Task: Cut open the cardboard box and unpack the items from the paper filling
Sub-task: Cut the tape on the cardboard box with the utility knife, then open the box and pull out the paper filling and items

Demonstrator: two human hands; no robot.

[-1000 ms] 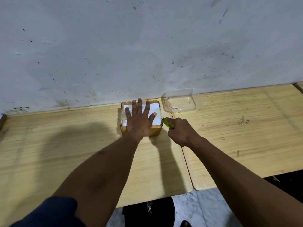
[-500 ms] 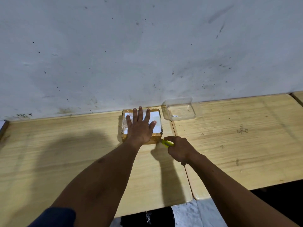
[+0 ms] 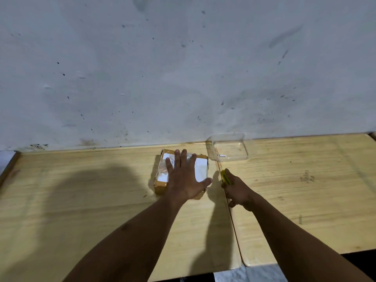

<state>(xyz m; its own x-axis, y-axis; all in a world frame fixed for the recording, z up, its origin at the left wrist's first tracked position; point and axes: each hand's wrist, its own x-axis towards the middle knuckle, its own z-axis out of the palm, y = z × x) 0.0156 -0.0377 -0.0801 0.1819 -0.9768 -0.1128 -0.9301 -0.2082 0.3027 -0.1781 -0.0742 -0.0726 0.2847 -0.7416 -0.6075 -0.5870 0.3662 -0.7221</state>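
A small brown cardboard box (image 3: 160, 185) with a white label on top lies on the wooden table (image 3: 81, 200) near the wall. My left hand (image 3: 184, 178) presses flat on its top, fingers spread, thumb at the box's right edge. My right hand (image 3: 239, 191) is just right of the box, apart from it, closed around a yellow-green cutter (image 3: 225, 177) whose tip points away from me. The box looks closed; its contents are hidden.
A clear plastic container (image 3: 230, 147) stands against the grey wall (image 3: 183, 68), behind and right of the box. A seam (image 3: 230, 210) separates two tabletops under my right hand. The tables' front edges drop to a pale floor (image 3: 244, 274).
The box has been turned so its long side runs away from me. My right hand with the cutter has pulled back from the box's near right corner to its right.
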